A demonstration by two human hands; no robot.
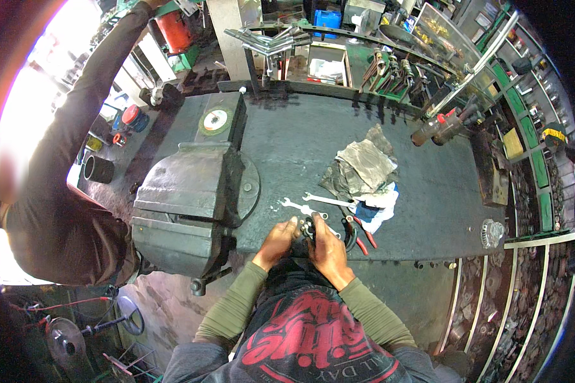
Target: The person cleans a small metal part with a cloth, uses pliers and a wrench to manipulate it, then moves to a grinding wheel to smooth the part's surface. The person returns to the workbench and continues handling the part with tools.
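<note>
Near the front edge of the dark workbench (287,140), my left hand (278,244) and my right hand (329,253) meet with fingers closed. Between them is a small dark part with shiny metal bits (308,228); its kind is too small and covered to make out. Just beyond my fingers lie two open-end wrenches, one (295,206) close to my fingertips and another (326,200) reaching toward the rags. Red-handled pliers (362,240) lie to the right of my right hand. Behind them sit a crumpled grey rag (366,163) and a white and blue cloth (378,209).
A large bench vise (182,204) stands left of my hands, with a round dial-like disc (214,120) behind it. At far left is another person's dark sleeve (76,134). A clear ribbed piece (492,233) sits at the right edge; dark cylinders (446,127) stand at the back right.
</note>
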